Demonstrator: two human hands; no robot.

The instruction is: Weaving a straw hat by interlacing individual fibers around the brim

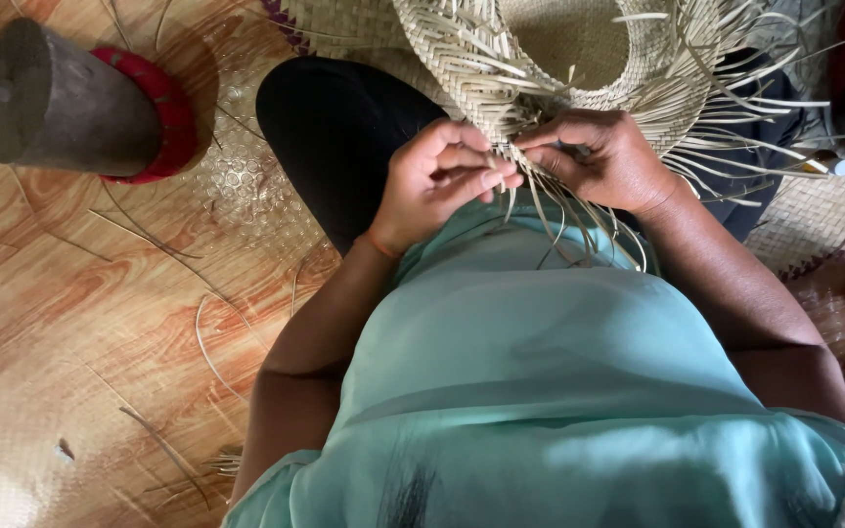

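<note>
One half-woven straw hat (540,59) rests on the person's lap, crown hollow upward, pale tan, its brim edge unfinished — many loose strips (569,210) fan out and hang toward the green shirt. The left hand (437,181) is curled tight, thumb and fingers pinching strips at the brim's near edge; the right hand (603,156) pinches the same edge just beside it. One dark wooden block (61,98) with a red ring (163,117) lies on the floor — well apart.

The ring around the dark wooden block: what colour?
Red ring, seen in the head view.
</note>
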